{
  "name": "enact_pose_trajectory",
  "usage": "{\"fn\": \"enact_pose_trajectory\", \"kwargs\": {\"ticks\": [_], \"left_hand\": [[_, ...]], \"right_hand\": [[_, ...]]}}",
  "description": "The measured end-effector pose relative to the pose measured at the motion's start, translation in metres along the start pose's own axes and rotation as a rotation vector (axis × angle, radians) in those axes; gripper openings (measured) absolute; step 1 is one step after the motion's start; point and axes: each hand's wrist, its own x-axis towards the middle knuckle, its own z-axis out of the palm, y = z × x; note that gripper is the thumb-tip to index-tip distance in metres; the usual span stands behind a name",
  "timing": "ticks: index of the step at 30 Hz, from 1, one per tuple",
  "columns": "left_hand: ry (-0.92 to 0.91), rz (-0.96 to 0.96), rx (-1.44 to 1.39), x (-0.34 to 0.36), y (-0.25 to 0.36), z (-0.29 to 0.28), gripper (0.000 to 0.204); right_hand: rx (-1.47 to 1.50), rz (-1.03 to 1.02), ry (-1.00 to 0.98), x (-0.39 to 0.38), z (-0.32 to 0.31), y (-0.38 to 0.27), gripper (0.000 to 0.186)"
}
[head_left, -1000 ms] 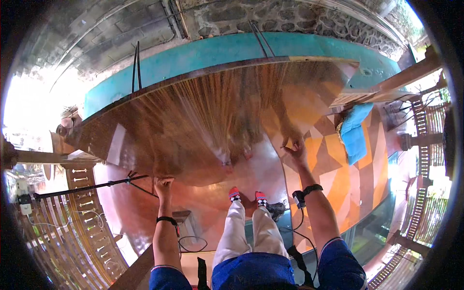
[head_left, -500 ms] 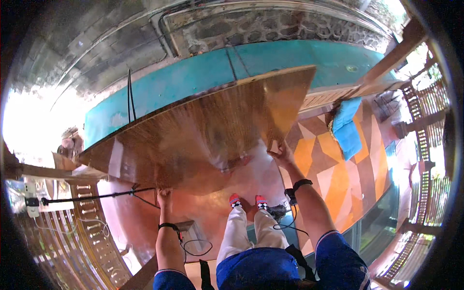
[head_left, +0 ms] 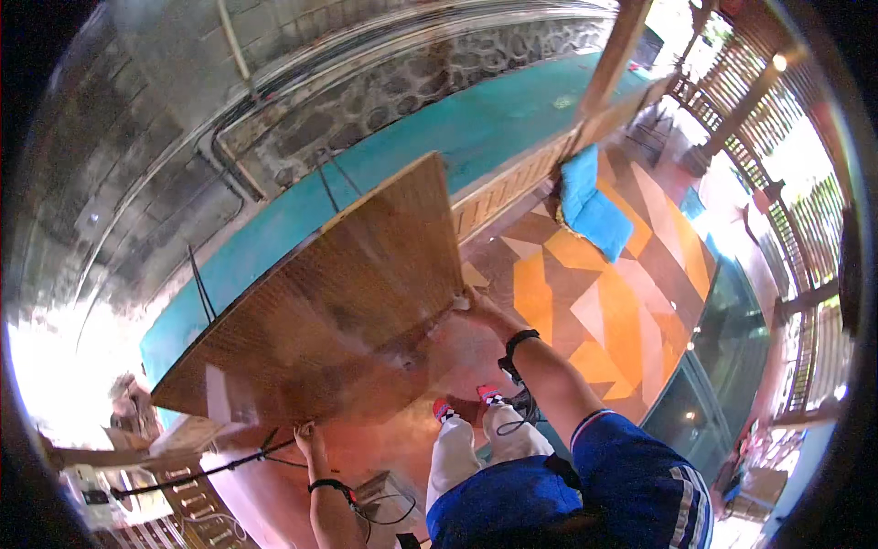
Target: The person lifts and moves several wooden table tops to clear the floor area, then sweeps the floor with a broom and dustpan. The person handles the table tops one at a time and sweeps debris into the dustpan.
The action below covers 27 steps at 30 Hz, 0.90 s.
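Observation:
A large, glossy brown wooden board [head_left: 311, 311] stands tilted in front of me, its surface reflecting light. My right hand [head_left: 468, 302] is closed on its lower right corner. Down at the left, my left hand [head_left: 306, 432] has its fingers curled at the board's bottom edge. A black pole [head_left: 201, 476] with a white phone-like device [head_left: 84, 487] clamped at its end reaches just below my left hand. My feet in red-and-checked socks [head_left: 489, 396] are on the floor below the board.
Behind the board run a turquoise ledge [head_left: 494, 110] and a stone wall [head_left: 494, 55]. A slatted wooden partition [head_left: 503, 197], a blue cushion [head_left: 594, 220] and a geometric-patterned floor [head_left: 530, 302] lie to the right. Wooden railings [head_left: 796, 274] edge both sides; a dark glass panel [head_left: 722, 366] sits at lower right.
The view has swung toward the right. The board now looks narrower, its right corner shifted left and down in the picture, and my right hand has closed round that corner.

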Motion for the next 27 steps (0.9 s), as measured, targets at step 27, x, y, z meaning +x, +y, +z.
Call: {"fn": "enact_pose_trajectory", "kwargs": {"ticks": [27], "left_hand": [[-0.399, -0.587, 0.020, 0.013, 0.005, 0.010, 0.072]], "right_hand": [[-0.120, 0.671, -0.231, -0.508, 0.028, 0.347, 0.035]]}}
